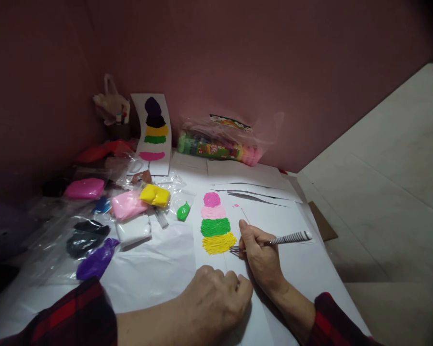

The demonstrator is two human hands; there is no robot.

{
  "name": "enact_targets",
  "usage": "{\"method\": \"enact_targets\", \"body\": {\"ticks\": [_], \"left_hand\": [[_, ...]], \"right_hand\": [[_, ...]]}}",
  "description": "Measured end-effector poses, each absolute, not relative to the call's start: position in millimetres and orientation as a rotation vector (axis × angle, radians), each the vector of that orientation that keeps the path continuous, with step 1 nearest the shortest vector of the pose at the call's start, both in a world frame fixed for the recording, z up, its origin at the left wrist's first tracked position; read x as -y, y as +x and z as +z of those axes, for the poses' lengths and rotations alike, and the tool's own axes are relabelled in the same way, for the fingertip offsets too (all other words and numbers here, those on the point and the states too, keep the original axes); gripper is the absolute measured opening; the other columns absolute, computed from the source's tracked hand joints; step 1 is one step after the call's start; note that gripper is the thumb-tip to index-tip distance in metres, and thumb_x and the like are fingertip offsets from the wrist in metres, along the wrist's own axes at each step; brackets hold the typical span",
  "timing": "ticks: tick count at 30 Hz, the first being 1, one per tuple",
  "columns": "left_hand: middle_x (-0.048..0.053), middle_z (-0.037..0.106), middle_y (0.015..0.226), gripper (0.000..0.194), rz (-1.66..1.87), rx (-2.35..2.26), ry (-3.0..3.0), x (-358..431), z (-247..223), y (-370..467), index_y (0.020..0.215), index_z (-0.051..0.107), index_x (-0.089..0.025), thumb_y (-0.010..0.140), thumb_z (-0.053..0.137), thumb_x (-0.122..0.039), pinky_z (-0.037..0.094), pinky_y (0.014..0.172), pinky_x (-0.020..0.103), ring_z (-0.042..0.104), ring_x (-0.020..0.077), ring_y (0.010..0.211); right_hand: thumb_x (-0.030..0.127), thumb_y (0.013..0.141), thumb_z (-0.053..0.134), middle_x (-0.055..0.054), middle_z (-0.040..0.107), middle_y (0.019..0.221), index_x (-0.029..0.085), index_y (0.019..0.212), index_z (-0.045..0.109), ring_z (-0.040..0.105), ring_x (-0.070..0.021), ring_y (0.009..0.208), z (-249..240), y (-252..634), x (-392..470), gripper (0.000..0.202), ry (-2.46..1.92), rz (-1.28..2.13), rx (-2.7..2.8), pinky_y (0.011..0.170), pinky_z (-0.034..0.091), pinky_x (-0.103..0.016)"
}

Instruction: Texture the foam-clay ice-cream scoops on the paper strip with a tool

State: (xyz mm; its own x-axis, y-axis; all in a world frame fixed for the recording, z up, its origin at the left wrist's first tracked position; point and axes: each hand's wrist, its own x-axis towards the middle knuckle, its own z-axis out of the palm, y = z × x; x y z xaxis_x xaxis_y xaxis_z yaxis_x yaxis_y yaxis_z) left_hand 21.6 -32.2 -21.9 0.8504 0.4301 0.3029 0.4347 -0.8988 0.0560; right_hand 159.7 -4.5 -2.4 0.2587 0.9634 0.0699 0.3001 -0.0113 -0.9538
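My right hand (pixel 261 254) grips a fork (pixel 288 239) with a black-and-white patterned handle. Its tines meet the right edge of a yellow clay layer (pixel 218 243) pressed flat on white paper (pixel 216 266). Above the yellow lie a green layer (pixel 215 227), a light pink one (pixel 212 212) and a darker pink one (pixel 211 199), all with ridged texture. Resting on the paper below them, my left hand (pixel 216 298) is curled closed, its fingertips turned away from view; whether anything is inside is hidden.
Bagged clay lies at left: purple (pixel 97 259), black (pixel 86 238), white (pixel 134 229), pink (pixel 129 204), yellow (pixel 155 195) and green (pixel 183 211). A card with coloured layers (pixel 155 134) leans at the back wall beside a clear bag of markers (pixel 220 146). The table's right edge borders a tiled floor (pixel 382 211).
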Motion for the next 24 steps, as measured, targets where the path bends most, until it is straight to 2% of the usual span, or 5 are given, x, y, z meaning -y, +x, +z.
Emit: {"method": "enact_targets", "body": {"ticks": [15, 20, 24], "left_hand": [[-0.001, 0.055, 0.059, 0.011, -0.56, 0.704, -2.95, 32.5, -21.0, 20.8, 0.086, 0.044, -0.016, 0.078, 0.049, -0.01, 0.034, 0.035, 0.026, 0.052, 0.0165, 0.041], [-0.002, 0.056, 0.058, 0.017, -0.682, 0.688, -2.88, 33.4, -22.8, 20.5, 0.089, 0.047, -0.014, 0.073, 0.05, -0.011, 0.035, 0.032, 0.027, 0.051, 0.0166, 0.038], [-0.002, 0.055, 0.057, 0.015, -0.681, 0.703, -2.889, 33.8, -24.6, 21.0, 0.085, 0.046, -0.015, 0.072, 0.052, -0.01, 0.036, 0.033, 0.027, 0.051, 0.0166, 0.038]], "right_hand": [[0.06, 0.086, 0.057, 0.003, 0.044, 0.039, 0.02, 0.045, 0.048, 0.043, -0.0104, 0.037, 0.0, 162.4, 3.7, 0.058, -1.514, 0.805, 1.269, 0.041, 0.039, -0.024], [0.061, 0.084, 0.058, 0.004, 0.043, 0.039, 0.02, 0.046, 0.046, 0.042, -0.0105, 0.037, -0.6, 161.6, 3.0, 0.057, -1.51, 0.829, 1.223, 0.04, 0.038, -0.024], [0.06, 0.087, 0.056, 0.003, 0.044, 0.039, 0.02, 0.046, 0.046, 0.043, -0.0105, 0.039, -1.1, 162.2, 2.9, 0.058, -1.529, 0.791, 1.26, 0.043, 0.039, -0.024]]}}
